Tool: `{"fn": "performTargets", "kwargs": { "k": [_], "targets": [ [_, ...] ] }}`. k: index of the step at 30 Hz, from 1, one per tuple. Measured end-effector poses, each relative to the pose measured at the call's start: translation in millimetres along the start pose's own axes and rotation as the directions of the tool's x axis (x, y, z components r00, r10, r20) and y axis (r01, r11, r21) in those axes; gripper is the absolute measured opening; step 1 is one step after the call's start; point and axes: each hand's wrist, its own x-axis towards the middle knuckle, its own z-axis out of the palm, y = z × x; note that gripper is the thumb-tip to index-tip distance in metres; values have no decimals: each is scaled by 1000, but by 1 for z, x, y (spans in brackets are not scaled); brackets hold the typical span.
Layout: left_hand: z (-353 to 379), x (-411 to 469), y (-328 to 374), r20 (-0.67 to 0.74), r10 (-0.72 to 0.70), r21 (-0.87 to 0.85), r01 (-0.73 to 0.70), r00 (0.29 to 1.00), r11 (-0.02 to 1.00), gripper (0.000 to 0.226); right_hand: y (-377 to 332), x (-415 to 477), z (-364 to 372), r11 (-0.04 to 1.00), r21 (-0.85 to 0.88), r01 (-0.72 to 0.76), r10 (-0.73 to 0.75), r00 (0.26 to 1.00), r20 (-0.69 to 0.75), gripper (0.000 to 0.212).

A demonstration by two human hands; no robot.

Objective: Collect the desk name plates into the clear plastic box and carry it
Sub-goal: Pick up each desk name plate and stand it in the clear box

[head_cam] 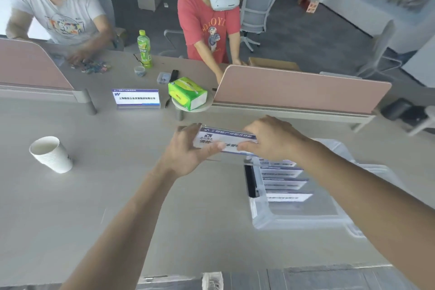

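Note:
Both hands hold one white and purple desk name plate (226,140) just above the table, near its middle. My left hand (188,150) grips its left end and my right hand (270,141) its right end. The clear plastic box (266,216) stands on the table to the right, below my right forearm, with several name plates (284,181) standing in a row inside it. Another name plate (136,98) stands upright at the back of the table, to the left of a tissue pack.
A stack of white paper cups (51,154) stands at the left. A green tissue pack (187,93), a green bottle (144,48) and small items lie behind. Pink dividers (301,87) bound the far edge. Two people work at the opposite desk.

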Motion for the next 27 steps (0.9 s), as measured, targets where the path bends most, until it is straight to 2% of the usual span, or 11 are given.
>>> {"fn": "performTargets", "kwargs": {
  "k": [1, 2, 6, 8, 11, 14, 18, 21, 25, 27],
  "targets": [
    [3, 1, 1, 43, -14, 4, 14, 999, 1000, 88, 2, -8, 0, 999, -10, -37, 37, 999, 18, 43],
    [7, 1, 3, 59, -28, -7, 29, 998, 1000, 86, 5, -16, 0, 998, -9, -69, 69, 997, 38, 44],
    [28, -1, 30, 140, 13, -97, 1, 990, 995, 48, 19, -43, -1, 987, -20, -162, 163, 982, 99, 29],
    [45, 4, 43, 141, 83, -16, -82, 986, 997, 32, 24, -53, -4, 985, -32, -172, 174, 978, 111, 35],
    [65, 14, 62, 134, 172, 195, -196, 976, 961, 19, 39, -65, -5, 979, -123, -165, 178, 979, 97, 35],
    [83, 23, 75, 187, 160, 398, -224, 969, 890, 17, 62, -76, 0, 975, -159, -157, 171, 982, 81, 35],
    [128, 34, 102, 289, 122, 647, -287, 950, 707, 28, 94, -89, 7, 984, -133, -118, 131, 987, 96, 27],
    [166, 43, 113, 358, 58, 745, -322, 932, 584, 34, 123, -97, 12, 991, -100, -93, 105, 988, 116, 24],
    [212, 51, 115, 396, -75, 790, -298, 915, 536, 38, 171, -106, 27, 996, -71, -56, 68, 983, 170, 27],
    [230, 50, 111, 394, -115, 808, -285, 912, 516, 39, 192, -109, 36, 999, 28, -29, 21, 968, 250, 23]
  ]
}}
